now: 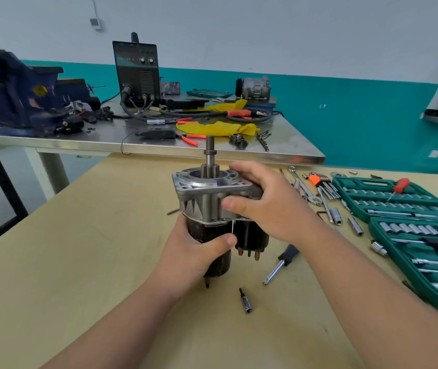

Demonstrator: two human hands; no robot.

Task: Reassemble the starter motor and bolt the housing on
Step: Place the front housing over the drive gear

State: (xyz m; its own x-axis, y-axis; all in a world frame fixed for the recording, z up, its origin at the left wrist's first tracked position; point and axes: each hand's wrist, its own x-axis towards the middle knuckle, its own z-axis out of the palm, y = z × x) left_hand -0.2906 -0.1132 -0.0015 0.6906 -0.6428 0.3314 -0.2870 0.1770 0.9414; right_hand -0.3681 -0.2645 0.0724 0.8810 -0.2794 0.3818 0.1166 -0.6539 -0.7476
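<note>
The starter motor stands upright in the middle of the tan table. Its black body [207, 231] is below, the grey aluminium housing [199, 195] sits on top, and the shaft with the pinion [209, 153] sticks up through the housing. My left hand [193, 251] grips the black body from the left, thumb across the front. My right hand [265, 203] grips the housing's right side, fingers over the rim and thumb on the front face. The black solenoid [249, 235] hangs beside the body, partly hidden by my right wrist.
A screwdriver handle with a chrome shaft [281, 262] and a small socket bit [245, 302] lie on the table [79, 262] near the motor. Loose sockets, wrenches and hex keys [321, 185] lie at the right beside two open green socket cases [388, 198]. Behind stands a steel bench [52, 142] with a vise and a welder.
</note>
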